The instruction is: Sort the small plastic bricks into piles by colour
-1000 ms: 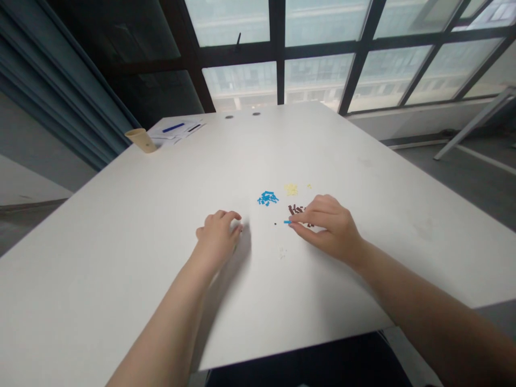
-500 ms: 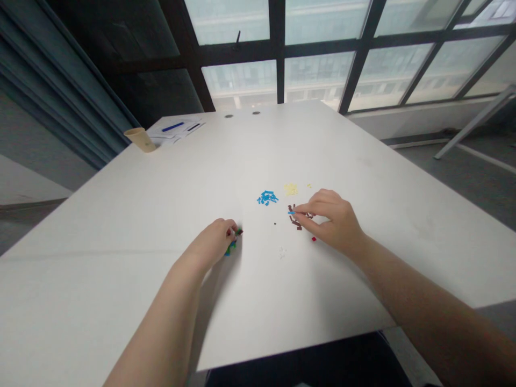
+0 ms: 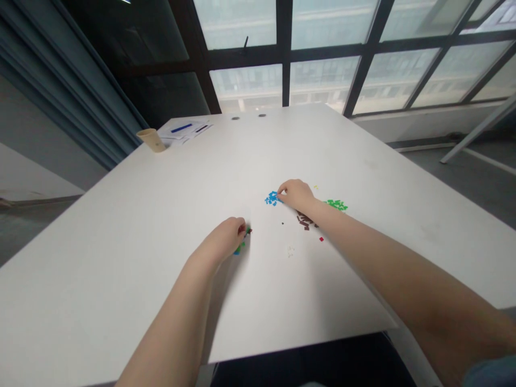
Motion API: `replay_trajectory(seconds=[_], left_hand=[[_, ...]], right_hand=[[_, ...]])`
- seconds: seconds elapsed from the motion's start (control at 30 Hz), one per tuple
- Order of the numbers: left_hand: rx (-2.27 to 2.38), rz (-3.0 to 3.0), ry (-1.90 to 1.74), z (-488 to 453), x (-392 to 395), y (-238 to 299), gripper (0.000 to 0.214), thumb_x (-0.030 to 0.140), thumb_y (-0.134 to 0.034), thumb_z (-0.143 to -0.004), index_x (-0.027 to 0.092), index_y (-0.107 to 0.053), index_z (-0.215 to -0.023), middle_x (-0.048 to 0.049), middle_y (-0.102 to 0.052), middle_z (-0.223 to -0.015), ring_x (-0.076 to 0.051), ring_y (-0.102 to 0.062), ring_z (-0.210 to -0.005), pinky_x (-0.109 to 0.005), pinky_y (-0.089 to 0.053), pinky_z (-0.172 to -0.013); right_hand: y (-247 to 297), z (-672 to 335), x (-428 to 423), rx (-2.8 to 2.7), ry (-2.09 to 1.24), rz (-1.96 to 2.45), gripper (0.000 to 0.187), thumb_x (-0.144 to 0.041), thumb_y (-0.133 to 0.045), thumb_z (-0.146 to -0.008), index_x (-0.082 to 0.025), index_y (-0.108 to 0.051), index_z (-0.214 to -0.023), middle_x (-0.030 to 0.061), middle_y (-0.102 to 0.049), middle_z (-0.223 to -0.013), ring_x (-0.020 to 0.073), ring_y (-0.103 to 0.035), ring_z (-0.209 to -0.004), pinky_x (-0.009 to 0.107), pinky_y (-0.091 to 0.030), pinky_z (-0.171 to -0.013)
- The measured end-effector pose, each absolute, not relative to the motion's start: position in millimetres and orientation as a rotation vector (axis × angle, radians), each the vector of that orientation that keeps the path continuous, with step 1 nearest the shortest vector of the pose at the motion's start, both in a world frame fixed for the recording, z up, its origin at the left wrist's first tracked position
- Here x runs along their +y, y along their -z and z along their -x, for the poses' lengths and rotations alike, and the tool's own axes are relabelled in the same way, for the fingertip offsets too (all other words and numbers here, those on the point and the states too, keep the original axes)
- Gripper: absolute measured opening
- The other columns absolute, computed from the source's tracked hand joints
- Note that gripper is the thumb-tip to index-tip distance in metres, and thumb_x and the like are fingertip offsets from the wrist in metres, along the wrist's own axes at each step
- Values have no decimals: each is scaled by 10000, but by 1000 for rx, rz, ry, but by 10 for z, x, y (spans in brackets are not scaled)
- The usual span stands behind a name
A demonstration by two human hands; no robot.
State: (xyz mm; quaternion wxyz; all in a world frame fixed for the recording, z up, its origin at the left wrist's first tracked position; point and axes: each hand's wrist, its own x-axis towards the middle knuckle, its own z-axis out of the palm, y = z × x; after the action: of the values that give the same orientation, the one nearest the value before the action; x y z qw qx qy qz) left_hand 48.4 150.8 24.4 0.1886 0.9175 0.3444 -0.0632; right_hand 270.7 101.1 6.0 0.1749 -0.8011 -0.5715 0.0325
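My right hand [image 3: 297,192] reaches forward over the white table [image 3: 161,226], fingers pinched at the edge of a small heap of blue pieces [image 3: 271,198]. What the fingertips hold cannot be made out. My left hand [image 3: 224,238] rests curled on the table, fingers closed over a few mixed green, blue and red pieces [image 3: 243,241]. A pile of dark brown pieces [image 3: 304,221] lies under my right forearm. Green pieces [image 3: 336,205] lie to its right. A single red piece [image 3: 321,239] and some tiny white pieces [image 3: 289,251] sit nearer to me.
A paper cup [image 3: 151,140] and papers with a blue pen [image 3: 183,129] stand at the table's far left corner. Large dark-framed windows rise behind the table. A blue curtain hangs at the left. The table's near edge is at the bottom.
My right hand has moved forward and left from the brown pile to the blue heap. This uncovered the green pieces. My left hand stayed put on its mixed pieces.
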Motion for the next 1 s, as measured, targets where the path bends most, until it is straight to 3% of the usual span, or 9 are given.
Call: replay_trajectory(seconds=[0.43,0.57,0.73,1.0], left_hand=[[958,-2609,129,-478,1521,-237,121,158,-384,-738,190,-477,-668,-52,-553,-681,-156,-463,-574,-255,-285,-531],[956,-2541,0,-480,1523,-273,89,155,-418,-727,190,-477,-670,-36,-542,-658,-151,-459,-573,-257,-302,-551],[740,-2182,-307,-562,1389,-327,58,231,-485,-756,199,-517,-793,-11,-544,-712,-131,-479,-615,-245,-350,-586],[512,-1445,-346,-787,1052,-276,160,273,-608,-730,171,-502,-794,24,-503,-659,-83,-472,-605,-209,-363,-599]], right_hand=[[-212,-2670,933,-1587,-58,2341,209,-329,-564,-767,-217,-700,-879,68,-672,-918,192,-577,-836,289,-388,-702],[-324,-2615,560,-1626,-27,2188,215,-326,-524,-789,-214,-702,-832,41,-652,-772,153,-548,-691,272,-365,-630],[-224,-2453,94,-1640,-55,1908,161,-250,-541,-784,-201,-689,-744,1,-545,-580,113,-473,-566,243,-345,-572],[-147,-2376,-3,-1754,-12,1515,178,-301,-601,-768,-204,-679,-895,15,-565,-665,136,-500,-687,293,-400,-711]])
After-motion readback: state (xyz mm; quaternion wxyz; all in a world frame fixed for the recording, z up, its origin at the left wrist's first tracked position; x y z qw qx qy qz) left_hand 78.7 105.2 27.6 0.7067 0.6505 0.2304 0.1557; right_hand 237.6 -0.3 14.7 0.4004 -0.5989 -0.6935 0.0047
